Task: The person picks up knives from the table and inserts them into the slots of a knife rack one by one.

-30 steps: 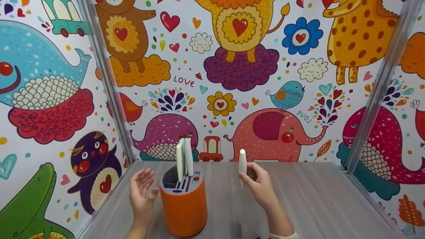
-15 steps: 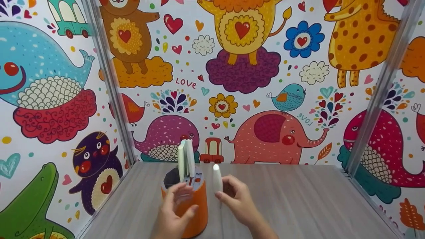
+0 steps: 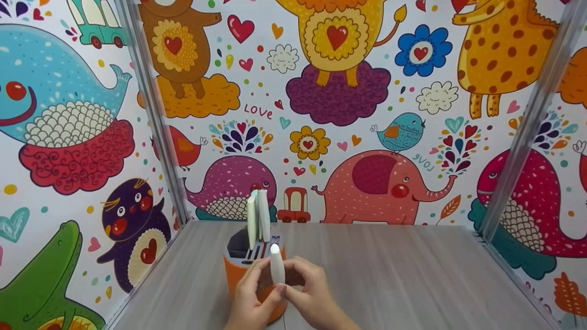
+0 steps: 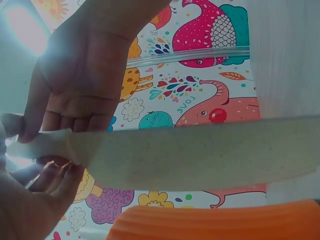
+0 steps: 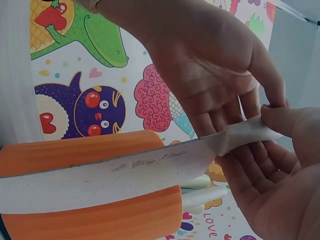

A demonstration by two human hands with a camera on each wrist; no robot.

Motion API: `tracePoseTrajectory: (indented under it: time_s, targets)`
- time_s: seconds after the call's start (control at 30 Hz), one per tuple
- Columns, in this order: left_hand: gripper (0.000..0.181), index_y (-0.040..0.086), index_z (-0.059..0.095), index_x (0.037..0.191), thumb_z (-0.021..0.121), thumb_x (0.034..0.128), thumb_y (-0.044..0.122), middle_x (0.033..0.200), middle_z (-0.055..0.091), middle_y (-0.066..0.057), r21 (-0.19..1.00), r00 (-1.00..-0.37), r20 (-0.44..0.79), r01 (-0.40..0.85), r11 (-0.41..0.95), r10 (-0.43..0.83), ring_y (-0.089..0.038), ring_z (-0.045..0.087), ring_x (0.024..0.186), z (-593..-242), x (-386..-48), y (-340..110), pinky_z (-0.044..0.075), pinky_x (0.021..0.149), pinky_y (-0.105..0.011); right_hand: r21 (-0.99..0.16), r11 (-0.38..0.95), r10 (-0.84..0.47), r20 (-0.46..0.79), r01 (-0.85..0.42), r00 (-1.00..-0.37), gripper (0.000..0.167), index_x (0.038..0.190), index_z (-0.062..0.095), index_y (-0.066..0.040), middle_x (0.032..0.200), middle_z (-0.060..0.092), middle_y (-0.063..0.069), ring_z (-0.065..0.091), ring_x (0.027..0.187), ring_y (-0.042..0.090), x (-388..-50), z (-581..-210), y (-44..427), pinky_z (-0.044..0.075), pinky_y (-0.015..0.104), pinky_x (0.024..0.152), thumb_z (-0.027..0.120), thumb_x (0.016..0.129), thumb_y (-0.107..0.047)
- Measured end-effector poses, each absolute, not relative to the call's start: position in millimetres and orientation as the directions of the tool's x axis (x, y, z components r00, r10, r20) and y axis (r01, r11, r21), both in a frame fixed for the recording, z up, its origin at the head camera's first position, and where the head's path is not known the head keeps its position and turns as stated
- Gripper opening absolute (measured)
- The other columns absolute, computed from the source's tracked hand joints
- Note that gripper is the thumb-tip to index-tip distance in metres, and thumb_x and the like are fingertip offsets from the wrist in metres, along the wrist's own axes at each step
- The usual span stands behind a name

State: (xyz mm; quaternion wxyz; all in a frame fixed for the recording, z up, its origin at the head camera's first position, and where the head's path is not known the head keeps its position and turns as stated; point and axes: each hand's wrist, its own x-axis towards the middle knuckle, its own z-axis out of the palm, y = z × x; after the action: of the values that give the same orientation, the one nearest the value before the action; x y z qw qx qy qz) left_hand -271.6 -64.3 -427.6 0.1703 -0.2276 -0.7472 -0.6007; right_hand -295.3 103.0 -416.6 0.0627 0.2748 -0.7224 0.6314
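Observation:
A kitchen knife (image 3: 276, 266) with a white handle is held upright, blade down. My left hand (image 3: 251, 295) and right hand (image 3: 312, 289) both grip its handle, one from each side, thumbs meeting near the handle's lower part. Its broad blade (image 4: 200, 155) crosses the left wrist view, with dark marks on it in the right wrist view. Just behind the hands stands an orange knife block (image 3: 233, 275) with a grey slotted top; the hands hide much of its front. Several white-handled knives (image 3: 263, 215) stick up from its slots.
Under everything is a grey wood-look table (image 3: 390, 270). Walls with cartoon animals (image 3: 371, 188) enclose it at the back and sides, joined by metal corner posts (image 3: 160, 123). The block has a dark wider compartment (image 3: 237, 245) at the left of its top.
The right hand has carried the knife leftward and lower to in front of the block. My left hand has come from the block's left side and taken hold of the knife's handle too.

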Motion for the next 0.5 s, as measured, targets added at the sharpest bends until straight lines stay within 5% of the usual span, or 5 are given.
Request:
tracePoseTrajectory:
  time_s: [0.23, 0.5]
  targets:
    - [0.044, -0.002, 0.053, 0.145, 0.063, 0.106, 0.016, 0.133, 0.063, -0.014, 0.788, -0.823, 0.536, 0.568, 0.239, 0.186, -0.016, 0.066, 0.115, -431.6, -273.8, -63.3, 0.058, 0.105, -0.029, -0.871, 0.101, -0.272, 0.44, -0.48, -0.856, 0.023, 0.114, 0.076, -0.01, 0.102, 0.077, 0.008, 0.073, 0.082, 0.012, -297.2, -419.3, 103.8, 0.065, 0.028, 0.078, 0.08, 0.097, -0.024]
    - [0.051, 0.003, 0.055, 0.143, 0.072, 0.0963, 0.01, 0.137, 0.063, -0.012, 0.76, -0.818, 0.524, 0.574, 0.305, 0.236, -0.016, 0.067, 0.115, -429.5, -276.1, -64.6, 0.06, 0.104, -0.034, -0.918, 0.072, -0.305, 0.352, -0.391, -0.885, 0.027, 0.115, 0.076, -0.005, 0.104, 0.077, 0.012, 0.072, 0.085, 0.013, -301.6, -416.3, 109.3, 0.064, 0.025, 0.078, 0.081, 0.095, -0.023]
